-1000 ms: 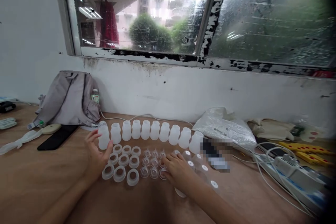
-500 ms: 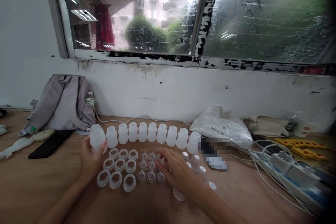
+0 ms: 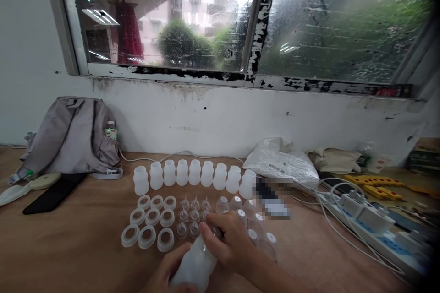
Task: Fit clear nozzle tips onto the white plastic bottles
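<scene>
A blurred patch [image 3: 273, 198] hides something, possibly a phone.

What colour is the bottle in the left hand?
Translucent milky white bottle, held by the left hand; seen in the head view.

Milky-white translucent plastic bottles [image 3: 187, 173] stand on a tan wooden table [image 3: 75, 242]; a grey cloth backpack [image 3: 70, 135] and flat black phone [image 3: 51, 197] (glossy) lie nearby.

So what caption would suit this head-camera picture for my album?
Left hand grips a white bottle; right hand at its neck, above rows of rings on a wooden table.
</scene>
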A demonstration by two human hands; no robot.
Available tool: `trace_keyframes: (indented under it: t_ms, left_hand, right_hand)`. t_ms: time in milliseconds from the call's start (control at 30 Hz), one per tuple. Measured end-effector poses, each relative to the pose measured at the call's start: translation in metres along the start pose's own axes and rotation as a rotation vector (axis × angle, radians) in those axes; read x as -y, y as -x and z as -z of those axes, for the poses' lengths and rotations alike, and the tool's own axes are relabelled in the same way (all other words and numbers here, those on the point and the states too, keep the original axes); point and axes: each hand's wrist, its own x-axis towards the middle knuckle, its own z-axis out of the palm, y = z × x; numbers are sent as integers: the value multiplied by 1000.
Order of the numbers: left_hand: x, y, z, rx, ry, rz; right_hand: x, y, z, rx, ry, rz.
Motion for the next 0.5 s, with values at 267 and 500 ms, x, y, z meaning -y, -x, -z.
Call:
trace_keyframes:
  t_ms: [267, 500]
  left_hand:
    - [5, -17, 4, 79, 321, 128]
    - [14, -14, 10, 129, 460, 231]
  right_hand:
    - [-10, -8, 2, -49, -44, -18]
    - [-50, -28, 59, -501, -87, -240]
